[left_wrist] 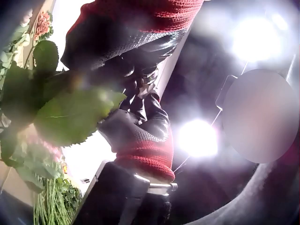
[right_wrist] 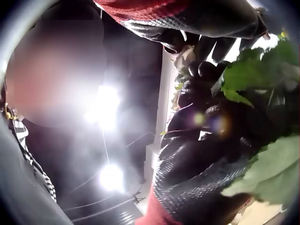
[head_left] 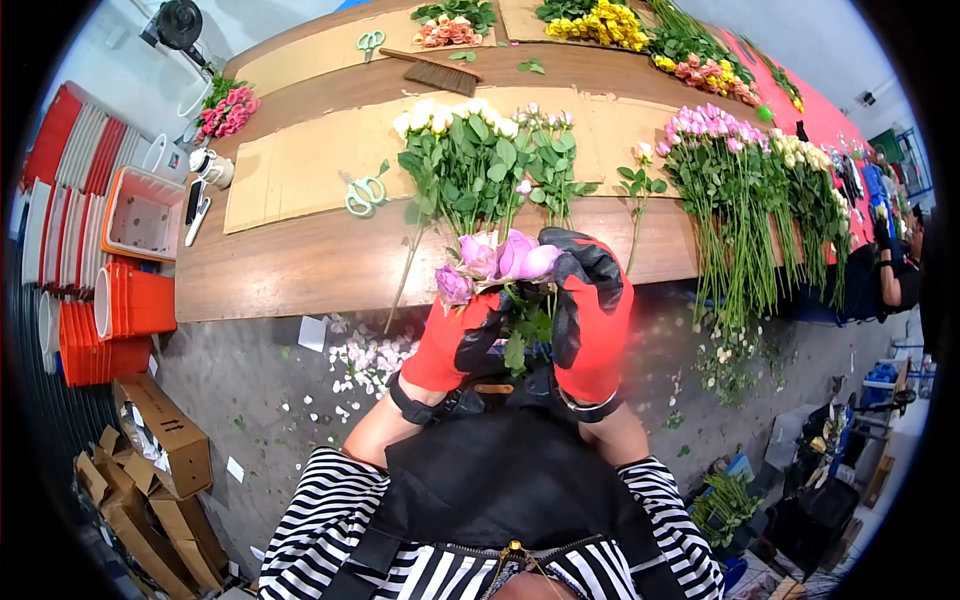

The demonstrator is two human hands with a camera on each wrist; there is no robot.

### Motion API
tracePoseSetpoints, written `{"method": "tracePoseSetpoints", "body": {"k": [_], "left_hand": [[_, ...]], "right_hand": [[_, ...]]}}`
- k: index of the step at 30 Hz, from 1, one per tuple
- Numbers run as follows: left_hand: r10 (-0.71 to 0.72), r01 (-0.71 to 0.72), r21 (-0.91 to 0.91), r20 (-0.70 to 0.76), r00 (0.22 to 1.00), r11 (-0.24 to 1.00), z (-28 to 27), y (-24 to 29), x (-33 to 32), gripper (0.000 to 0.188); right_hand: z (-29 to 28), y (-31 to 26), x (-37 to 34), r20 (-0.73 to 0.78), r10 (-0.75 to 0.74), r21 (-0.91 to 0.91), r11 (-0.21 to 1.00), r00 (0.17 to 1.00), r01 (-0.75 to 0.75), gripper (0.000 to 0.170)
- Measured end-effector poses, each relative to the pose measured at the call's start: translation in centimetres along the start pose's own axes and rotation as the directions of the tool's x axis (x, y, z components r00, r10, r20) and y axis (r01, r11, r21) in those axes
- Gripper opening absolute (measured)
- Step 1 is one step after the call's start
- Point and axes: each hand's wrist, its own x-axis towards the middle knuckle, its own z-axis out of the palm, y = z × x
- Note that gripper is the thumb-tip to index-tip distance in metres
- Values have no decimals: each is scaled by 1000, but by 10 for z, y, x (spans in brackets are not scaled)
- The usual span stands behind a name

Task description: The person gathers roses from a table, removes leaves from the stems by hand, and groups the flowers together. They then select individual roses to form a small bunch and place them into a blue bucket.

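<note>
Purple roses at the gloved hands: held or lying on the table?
Held: in the head view, the purple roses sit above the left hand, beside the right hand, leaves hanging between both.

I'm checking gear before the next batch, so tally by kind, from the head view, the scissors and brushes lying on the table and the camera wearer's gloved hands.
Scissors: 2
Brush: 1
Gloved hands: 2
Total: 5

Smooth wooden table, matt cardboard.
</note>
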Motion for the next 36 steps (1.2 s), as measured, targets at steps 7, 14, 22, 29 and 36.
{"method": "tracePoseSetpoints", "body": {"k": [7, 14, 22, 29, 36], "left_hand": [[-41, 31, 100, 92, 995, 994, 0, -24, -23, 46], [-316, 304, -394, 36, 948, 867, -5, -16, -8, 44], [-506, 346, -508, -216, 835, 789, 36, -19, 1, 29], [-517, 389, -554, -89, 851, 736, 40, -23, -8, 66], [-665, 613, -695, 258, 700, 376, 0, -1, 8, 41]], "right_hand": [[-9, 12, 12, 137, 93, 401, 905, 986, -141, 24], [-21, -13, 9, 148, -258, -205, 936, 955, 285, 29], [10, -18, -8, 462, -422, -742, 299, 780, 600, 57], [11, -3, -3, 336, -356, -807, 369, 872, 461, 56], [-8, 5, 13, 202, -215, -429, 858, 956, 284, 45]]}}
